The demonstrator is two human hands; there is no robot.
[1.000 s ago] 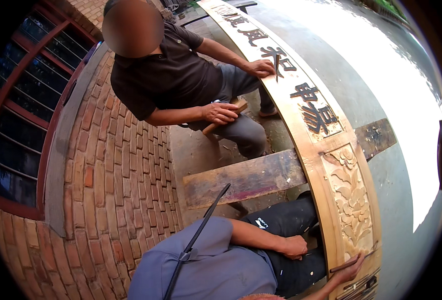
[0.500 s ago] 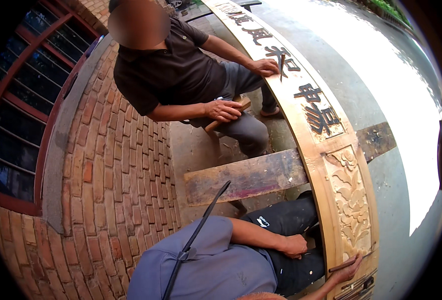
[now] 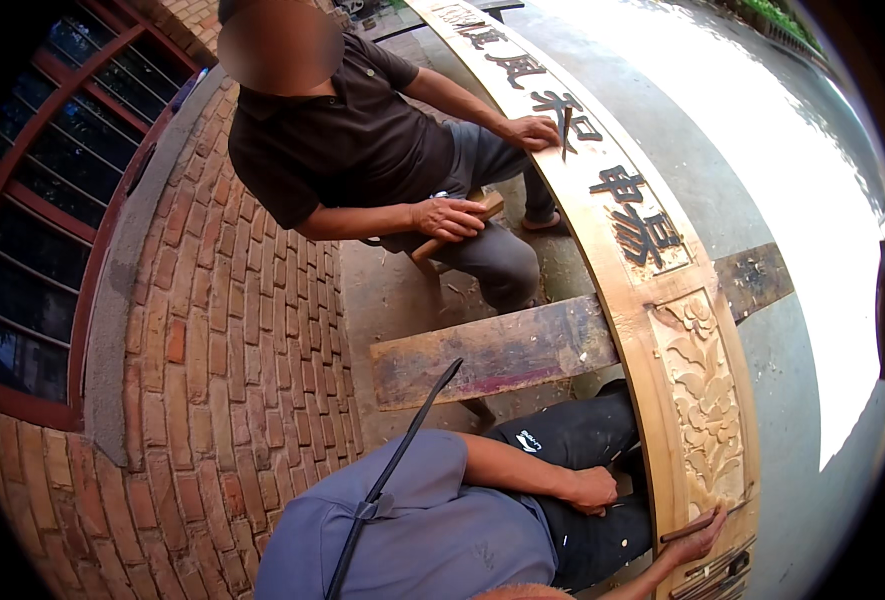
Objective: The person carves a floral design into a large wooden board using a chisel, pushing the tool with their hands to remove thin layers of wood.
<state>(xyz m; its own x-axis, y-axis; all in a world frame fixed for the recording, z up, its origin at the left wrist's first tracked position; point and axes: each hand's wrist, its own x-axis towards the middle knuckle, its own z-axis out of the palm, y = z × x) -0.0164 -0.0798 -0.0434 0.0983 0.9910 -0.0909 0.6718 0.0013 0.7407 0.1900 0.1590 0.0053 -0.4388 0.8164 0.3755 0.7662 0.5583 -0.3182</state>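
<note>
My right hand (image 3: 698, 545), at the lower right, is closed round a carving chisel (image 3: 684, 530) with a brown handle. The thin blade slants over the lower end of a carved floral panel (image 3: 703, 400). That panel is part of a long, curved wooden board (image 3: 645, 400). In my lap, beside the board's near edge, my left hand (image 3: 592, 490) is curled closed. What it grips, if anything, is hidden. Several slim carving tools (image 3: 712, 575) lie on the board below my right hand.
Across from me, a seated co-worker holds a wooden mallet (image 3: 489, 206) and an upright chisel (image 3: 566, 130) on dark carved characters (image 3: 617, 185). A stained plank (image 3: 492, 355) crosses under the board. A brick wall (image 3: 232, 350) stands left. A black strap (image 3: 402, 460) hangs over my shirt.
</note>
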